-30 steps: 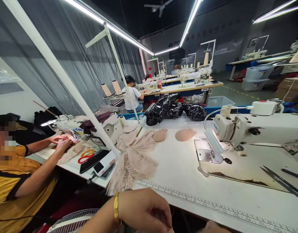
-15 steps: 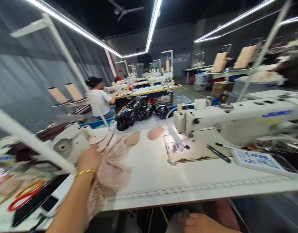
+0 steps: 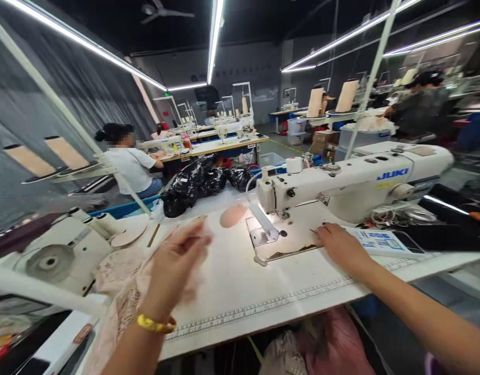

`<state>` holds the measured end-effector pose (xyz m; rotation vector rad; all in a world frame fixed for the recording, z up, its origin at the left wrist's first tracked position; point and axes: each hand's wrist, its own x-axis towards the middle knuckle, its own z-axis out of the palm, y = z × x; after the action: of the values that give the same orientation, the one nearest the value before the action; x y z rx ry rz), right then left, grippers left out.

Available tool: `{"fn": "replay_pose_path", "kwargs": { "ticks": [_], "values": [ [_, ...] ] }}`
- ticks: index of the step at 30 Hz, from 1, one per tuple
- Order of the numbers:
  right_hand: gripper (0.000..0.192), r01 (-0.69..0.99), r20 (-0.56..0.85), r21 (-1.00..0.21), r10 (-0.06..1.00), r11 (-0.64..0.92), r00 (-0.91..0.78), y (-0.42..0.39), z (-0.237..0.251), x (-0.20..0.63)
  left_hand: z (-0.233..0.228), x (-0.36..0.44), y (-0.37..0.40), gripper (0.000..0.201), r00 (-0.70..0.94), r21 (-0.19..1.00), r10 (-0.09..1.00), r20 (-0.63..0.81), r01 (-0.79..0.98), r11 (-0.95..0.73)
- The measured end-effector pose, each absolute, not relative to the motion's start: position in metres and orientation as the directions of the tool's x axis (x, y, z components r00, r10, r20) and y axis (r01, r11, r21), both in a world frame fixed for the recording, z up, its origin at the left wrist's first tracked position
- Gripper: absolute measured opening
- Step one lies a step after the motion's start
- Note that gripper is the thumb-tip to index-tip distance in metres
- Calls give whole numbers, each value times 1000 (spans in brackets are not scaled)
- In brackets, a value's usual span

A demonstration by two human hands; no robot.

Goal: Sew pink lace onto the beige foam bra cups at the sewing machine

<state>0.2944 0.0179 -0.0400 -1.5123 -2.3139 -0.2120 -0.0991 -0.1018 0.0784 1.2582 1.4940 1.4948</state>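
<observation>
Dark grey walls (image 3: 247, 67) and a pleated grey curtain (image 3: 101, 99) enclose a sewing workshop lit by long white ceiling tubes (image 3: 213, 47). Across the foreground runs a white desk (image 3: 224, 276) with a printed ruler strip near its front edge. On its right part stands a white JUKI sewing machine (image 3: 353, 182), its lamp lighting the needle plate. Beyond, a person in a white T-shirt (image 3: 126, 169) sits at another desk; nearer lie glossy black plastic bags (image 3: 200, 187). Pale pink lace fabric (image 3: 117, 271) is heaped on the left part of the near desk, beside the left hand (image 3: 173, 263). That grip is blurred, thumb and fingers drawn near each other; whether they pinch cloth, I cannot tell. The right hand (image 3: 343, 247) rests palm-down before the machine, left of a white, blue-printed box (image 3: 382, 239). A flat beige oval piece (image 3: 232, 215) lies left of the needle plate. At the right fingertips shows a thin dark tip (image 3: 314, 230); whether that grip is closed on it, I cannot tell.
</observation>
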Motion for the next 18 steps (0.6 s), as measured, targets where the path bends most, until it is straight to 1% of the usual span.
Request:
{"fn": "replay_pose_path", "kwargs": {
  "ticks": [1, 2, 4, 5, 6, 7, 8, 10, 12, 14, 16, 18],
  "values": [
    [24, 896, 378, -114, 853, 429, -360, 15, -42, 291, 68, -89, -101, 68, -247, 988, 964, 101, 141, -68],
    [24, 875, 359, -189, 860, 447, -362, 8, -40, 286, 57, -78, -98, 73, -169, 993, 985, 25, 116, -5],
    [24, 781, 273, -396, 874, 483, -402, -12, -30, 269, 35, -60, -91, 83, -72, 990, 992, -100, 93, 107],
    [25, 724, 231, -480, 867, 496, -441, -25, -22, 258, 26, -52, -89, 88, -32, 985, 989, -147, 91, 149],
    [24, 660, 227, -519, 832, 543, -506, -37, -13, 246, 20, -47, -88, 92, 1, 980, 984, -179, 92, 178],
    [22, 610, 241, -519, 788, 598, -567, -47, -6, 233, 16, -44, -88, 94, 31, 977, 980, -195, 94, 191],
    [16, 581, 265, -491, 746, 650, -611, -56, 0, 221, 14, -42, -88, 95, 56, 977, 978, -199, 95, 193],
    [6, 592, 308, -349, 686, 726, -659, -65, 6, 200, 13, -41, -90, 93, 93, 979, 977, -189, 98, 180],
    [6, 642, 347, -171, 656, 747, -671, -67, 3, 185, 15, -41, -91, 91, 119, 981, 977, -179, 103, 167],
    [8, 675, 387, -32, 632, 737, -672, -64, -3, 176, 15, -41, -90, 88, 144, 981, 975, -171, 114, 155],
    [10, 673, 412, 39, 601, 739, -684, -60, -6, 168, 13, -40, -91, 85, 163, 982, 974, -158, 132, 137],
    [16, 645, 419, 54, 569, 762, -708, -60, -8, 163, 13, -39, -93, 80, 159, 978, 976, -147, 170, 120]
  ]
}}
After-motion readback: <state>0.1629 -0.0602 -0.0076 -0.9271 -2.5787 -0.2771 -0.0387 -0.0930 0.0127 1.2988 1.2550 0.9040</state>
